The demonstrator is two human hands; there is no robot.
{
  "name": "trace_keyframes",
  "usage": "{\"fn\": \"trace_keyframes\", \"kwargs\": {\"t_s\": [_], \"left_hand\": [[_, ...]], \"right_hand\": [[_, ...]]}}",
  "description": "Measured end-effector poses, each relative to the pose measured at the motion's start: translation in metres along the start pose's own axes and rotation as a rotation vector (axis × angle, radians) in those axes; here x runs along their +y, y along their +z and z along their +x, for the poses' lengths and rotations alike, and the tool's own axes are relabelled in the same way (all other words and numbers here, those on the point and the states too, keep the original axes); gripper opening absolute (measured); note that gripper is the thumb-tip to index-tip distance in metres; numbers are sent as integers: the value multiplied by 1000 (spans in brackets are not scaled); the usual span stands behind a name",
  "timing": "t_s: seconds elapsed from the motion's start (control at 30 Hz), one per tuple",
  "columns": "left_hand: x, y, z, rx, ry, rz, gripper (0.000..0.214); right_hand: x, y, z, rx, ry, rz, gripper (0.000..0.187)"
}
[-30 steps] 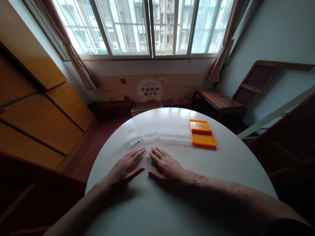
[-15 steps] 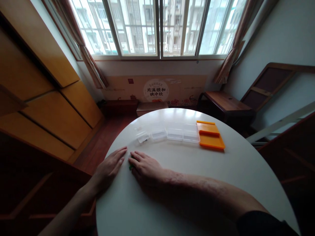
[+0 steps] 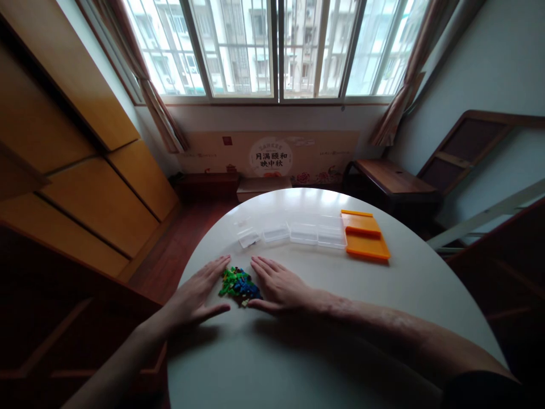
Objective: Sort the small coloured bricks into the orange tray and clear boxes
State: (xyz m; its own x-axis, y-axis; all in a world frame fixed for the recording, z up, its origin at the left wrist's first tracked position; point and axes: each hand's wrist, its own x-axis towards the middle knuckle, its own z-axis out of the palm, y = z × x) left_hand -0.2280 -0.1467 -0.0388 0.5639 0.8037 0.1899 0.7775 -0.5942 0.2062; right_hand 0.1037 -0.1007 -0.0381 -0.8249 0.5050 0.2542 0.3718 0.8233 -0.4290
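Apart and outstretched, the left hand (image 3: 198, 292) and right hand (image 3: 283, 287) flank a pile of small green-and-blue plastic pieces (image 3: 237, 283).

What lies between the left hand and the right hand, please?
The head view shows a pile of small pieces, mostly green and blue, on the table.
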Motion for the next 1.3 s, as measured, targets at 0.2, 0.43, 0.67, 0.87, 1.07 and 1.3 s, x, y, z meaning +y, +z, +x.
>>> {"fn": "trace_keyframes", "kwargs": {"t_s": [0.2, 0.43, 0.67, 0.87, 1.07, 1.3], "left_hand": [[15, 1, 9, -60, 30, 62, 114], [8, 17, 8, -42, 31, 90, 100], [41, -4, 30, 66, 1, 107, 102], [121, 0, 91, 16, 33, 6, 92], [171, 40, 161, -106, 176, -110, 91], [173, 67, 190, -188, 254, -82, 105]], "right_hand": [[-6, 3, -13, -98, 68, -154, 86], [-13, 10, 3, -54, 92, -129, 79], [-1, -32, -39, 62, 123, -12, 91], [27, -80, -137, 144, 237, -158, 82], [58, -92, -190, 190, 270, -229, 77], [75, -87, -191, 33, 344, -166, 90]]}}
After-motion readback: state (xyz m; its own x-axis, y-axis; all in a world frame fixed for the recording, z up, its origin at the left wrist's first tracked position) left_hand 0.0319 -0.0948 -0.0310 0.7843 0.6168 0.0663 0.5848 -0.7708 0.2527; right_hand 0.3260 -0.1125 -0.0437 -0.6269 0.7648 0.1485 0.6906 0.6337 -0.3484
